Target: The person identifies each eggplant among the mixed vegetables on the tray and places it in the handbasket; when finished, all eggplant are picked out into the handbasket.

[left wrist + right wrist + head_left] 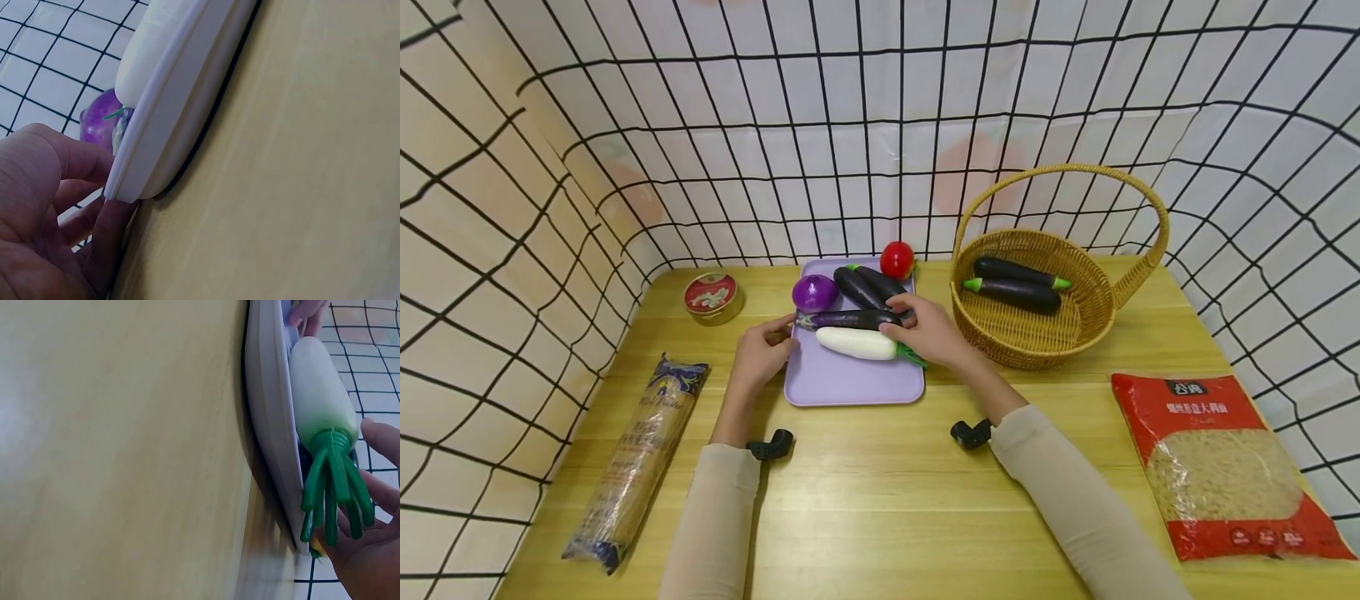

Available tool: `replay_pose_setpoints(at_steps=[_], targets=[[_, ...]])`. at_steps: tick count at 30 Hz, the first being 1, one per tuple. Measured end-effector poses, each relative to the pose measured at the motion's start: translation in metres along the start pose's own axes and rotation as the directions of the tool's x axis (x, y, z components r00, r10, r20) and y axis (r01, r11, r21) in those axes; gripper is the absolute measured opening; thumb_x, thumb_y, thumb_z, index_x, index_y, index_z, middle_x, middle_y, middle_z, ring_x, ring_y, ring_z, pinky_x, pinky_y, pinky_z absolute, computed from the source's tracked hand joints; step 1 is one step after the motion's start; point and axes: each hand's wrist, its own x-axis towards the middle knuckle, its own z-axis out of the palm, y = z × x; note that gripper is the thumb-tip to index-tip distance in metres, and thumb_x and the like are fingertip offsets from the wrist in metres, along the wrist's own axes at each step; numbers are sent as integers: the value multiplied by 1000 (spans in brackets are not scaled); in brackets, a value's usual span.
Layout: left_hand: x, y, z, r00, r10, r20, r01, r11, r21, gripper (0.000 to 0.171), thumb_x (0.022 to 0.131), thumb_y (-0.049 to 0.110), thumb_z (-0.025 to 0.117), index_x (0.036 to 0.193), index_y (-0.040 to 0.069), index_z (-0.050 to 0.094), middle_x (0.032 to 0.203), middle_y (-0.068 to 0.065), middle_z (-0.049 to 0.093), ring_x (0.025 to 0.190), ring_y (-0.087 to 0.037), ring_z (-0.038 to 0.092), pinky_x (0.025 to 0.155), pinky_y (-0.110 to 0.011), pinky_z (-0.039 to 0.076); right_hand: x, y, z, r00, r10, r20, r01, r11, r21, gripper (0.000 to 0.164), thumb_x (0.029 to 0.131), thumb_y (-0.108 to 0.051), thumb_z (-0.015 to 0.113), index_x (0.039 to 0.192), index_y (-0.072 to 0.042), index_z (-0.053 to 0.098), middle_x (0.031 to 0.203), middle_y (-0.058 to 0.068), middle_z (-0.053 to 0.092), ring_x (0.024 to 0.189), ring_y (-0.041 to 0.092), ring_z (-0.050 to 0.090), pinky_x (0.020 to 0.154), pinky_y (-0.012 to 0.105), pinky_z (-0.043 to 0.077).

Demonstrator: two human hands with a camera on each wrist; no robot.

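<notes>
A person's right hand [928, 329] reaches over the right edge of a flat lilac plastic tray [850, 379] on a pale wooden table [880, 500], its fingers curled around the near end of a long, slim dark-purple eggplant [850, 319] that lies crosswise on the tray. Just in front of that eggplant, and touching the same hand's underside, lies a white radish with green plastic stalks [857, 342]; the right wrist view shows the stalks [331, 487] hanging over the tray's rim against the palm. The left hand [765, 350] rests at the tray's left edge, fingertips [109, 219] pinching the rim, as the left wrist view shows at close range.

Also on the tray, behind the slim eggplant, sit a round purple onion [815, 292], two stubbier dark eggplants with green caps [868, 286] lying side by side, and a red tomato [897, 259] at the far right corner.

To the right of the tray, near it, stands a woven wicker basket with a tall hoop handle [1075, 329]; inside it lie two more dark eggplants [1017, 283], one behind the other, green caps pointing opposite ways.

A round red-labelled tin [712, 297] stands left of the tray, a long cellophane packet of spaghetti [636, 462] lies along the table's left side, and a red bag of grain [1225, 462] lies at the right.
</notes>
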Motion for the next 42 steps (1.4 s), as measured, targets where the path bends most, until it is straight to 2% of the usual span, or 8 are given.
replay_pose_setpoints(at_steps=[11, 14, 20, 30, 34, 37, 39, 42], targets=[[-1, 0, 0, 1000, 6, -6, -6, 1000, -10, 52, 93, 16, 66, 144, 25, 63, 120, -13, 66, 87, -23, 61, 64, -26, 55, 9, -1, 6, 1000, -22, -1, 22, 994, -103, 49, 98, -33, 70, 141, -13, 63, 126, 11, 63, 95, 23, 56, 76, 31, 47], [-1, 0, 0, 1000, 6, -6, -6, 1000, -6, 52, 93, 16, 66, 144, 25, 63, 120, -13, 67, 86, -23, 61, 64, -26, 55, 10, -4, 5, 1000, -19, 17, 21, 992, -127, 49, 98, -32, 70, 142, -12, 64, 125, 14, 61, 100, 26, 54, 80, 34, 46], [0, -2, 1, 1000, 20, -9, -20, 1000, -10, 51, 93, 15, 66, 144, 24, 63, 118, -13, 67, 81, -21, 58, 62, -27, 53, 10, -8, 3, 999, -29, 29, 33, 988, -149, 46, 100, -28, 67, 141, -8, 63, 136, 18, 59, 115, 30, 54, 102, 44, 47], [0, -1, 1, 1000, 12, -2, -12, 1000, -25, 51, 94, 16, 66, 144, 25, 62, 119, -12, 66, 84, -22, 59, 62, -27, 55, -1, -15, -6, 1000, 0, -2, 0, 990, -142, 45, 101, -28, 65, 143, -12, 61, 145, 14, 59, 123, 28, 55, 108, 47, 47], [1, -2, 1, 1000, 6, 4, -5, 999, -32, 52, 94, 16, 66, 145, 25, 62, 120, -12, 66, 89, -23, 61, 64, -27, 57, -8, -15, -15, 1000, -17, -9, 16, 993, -118, 46, 102, -27, 65, 145, -11, 59, 142, 12, 60, 108, 26, 58, 90, 40, 53], [1, -3, 1, 1000, 1, 7, -1, 1000, -28, 52, 94, 16, 66, 146, 25, 61, 121, -12, 65, 92, -24, 62, 65, -27, 57, -15, -17, -23, 999, -31, -27, 28, 995, -95, 46, 101, -24, 66, 144, -11, 59, 126, 13, 65, 90, 24, 58, 72, 33, 49], [1, -2, 1, 1000, -4, 8, 4, 1000, -25, 52, 95, 17, 65, 146, 25, 61, 122, -12, 65, 93, -24, 62, 66, -27, 57, -20, -20, -29, 998, -39, -46, 35, 996, -78, 45, 100, -22, 67, 143, -10, 60, 119, 14, 66, 85, 23, 58, 68, 30, 49], [0, -2, 1, 1000, -12, 8, 12, 1000, -24, 52, 95, 17, 65, 146, 25, 60, 123, -12, 65, 95, -24, 62, 66, -27, 57, -27, -23, -38, 995, -56, -83, 51, 997, -59, 43, 99, -19, 68, 141, -9, 62, 120, 16, 67, 91, 25, 64, 74, 31, 53]])
